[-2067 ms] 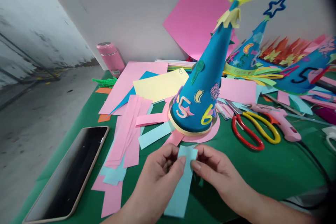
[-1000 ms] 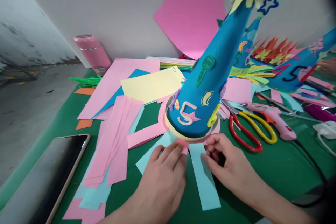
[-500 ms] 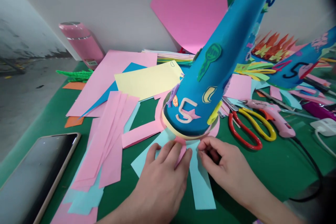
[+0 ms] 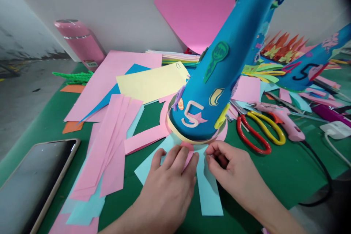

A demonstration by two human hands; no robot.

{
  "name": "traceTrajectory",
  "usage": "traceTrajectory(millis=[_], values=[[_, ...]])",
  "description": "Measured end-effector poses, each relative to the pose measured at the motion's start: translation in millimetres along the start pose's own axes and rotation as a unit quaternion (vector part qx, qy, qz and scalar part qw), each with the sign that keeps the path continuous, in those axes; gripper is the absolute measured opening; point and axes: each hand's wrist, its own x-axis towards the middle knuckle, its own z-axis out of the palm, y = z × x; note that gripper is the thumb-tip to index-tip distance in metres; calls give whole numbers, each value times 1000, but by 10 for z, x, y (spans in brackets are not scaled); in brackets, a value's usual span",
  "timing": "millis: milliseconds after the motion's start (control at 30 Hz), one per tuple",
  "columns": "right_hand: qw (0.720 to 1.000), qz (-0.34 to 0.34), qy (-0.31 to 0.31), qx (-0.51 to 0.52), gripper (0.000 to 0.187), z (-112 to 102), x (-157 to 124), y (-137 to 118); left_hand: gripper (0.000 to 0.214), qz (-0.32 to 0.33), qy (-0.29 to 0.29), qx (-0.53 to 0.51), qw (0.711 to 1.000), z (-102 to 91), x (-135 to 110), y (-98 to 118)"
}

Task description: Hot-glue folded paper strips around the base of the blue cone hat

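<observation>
A blue paper cone (image 4: pixel 208 80) bearing a white 5 and small shapes leans to the right inside a cream paper ring (image 4: pixel 186 139). My left hand (image 4: pixel 171 179) lies spread below the ring, pressing down a short pink paper strip (image 4: pixel 188 161) and the light blue paper under it. Beside it, my right hand (image 4: pixel 231 168) is closed in a pinch at the upper edge of a light blue paper strip (image 4: pixel 210 193); its fingertips partly hide what they hold. Another pink strip (image 4: pixel 146 139) sticks out from the ring on the left.
Red-and-yellow scissors (image 4: pixel 253 135) and a pink glue gun (image 4: pixel 282 117) lie to the right. Loose paper strips (image 4: pixel 106 153) and a phone (image 4: pixel 35 182) are at left. A pink bottle (image 4: pixel 82 45) stands behind, and a second blue cone (image 4: pixel 304 71) is at the far right.
The whole view has shifted slightly, so everything sits a little further left and higher. Both hands keep nearly the same place and pose at the ring.
</observation>
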Motion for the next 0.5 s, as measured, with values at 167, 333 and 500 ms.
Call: traceTrajectory(millis=[167,333,500], values=[[1000,2,3,0,6,-4,17,4,35,-1,-15,3,1000,-1,-2,-3],[1000,7,6,-3,6,4,10,2,35,-5,-21,2,1000,32,-29,1],[1000,8,3,-5,5,1,11,-3,37,0,-1,4,1000,88,-44,-16]])
